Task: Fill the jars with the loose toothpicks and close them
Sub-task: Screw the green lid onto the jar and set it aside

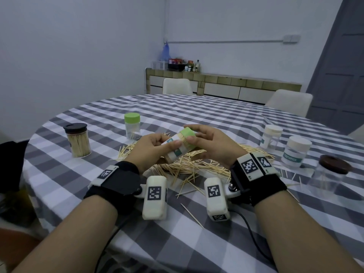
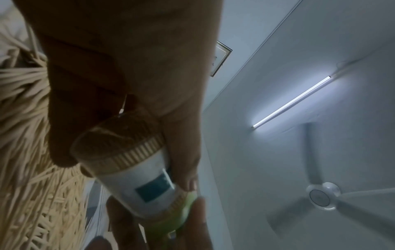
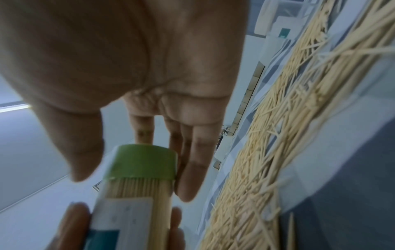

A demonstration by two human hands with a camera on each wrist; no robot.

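A clear jar (image 1: 178,149) packed with toothpicks, with a white and teal label, is held tilted above the loose toothpick pile (image 1: 189,164). My left hand (image 1: 155,146) grips its body (image 2: 136,170). My right hand (image 1: 206,141) holds its green lid (image 1: 188,134) between thumb and fingers; the right wrist view shows the lid (image 3: 143,162) seated on the jar's mouth. A jar with a green lid (image 1: 132,126), nearly empty, stands behind the pile. At the left stands a full jar with a black lid (image 1: 77,139).
The round table (image 1: 197,233) has a grey and white checked cloth. Two jars with white lids (image 1: 270,135) (image 1: 296,151) and a clear jar with a brown lid (image 1: 328,177) stand at the right. Stray toothpicks (image 1: 192,214) lie near me. Chairs stand beyond the table.
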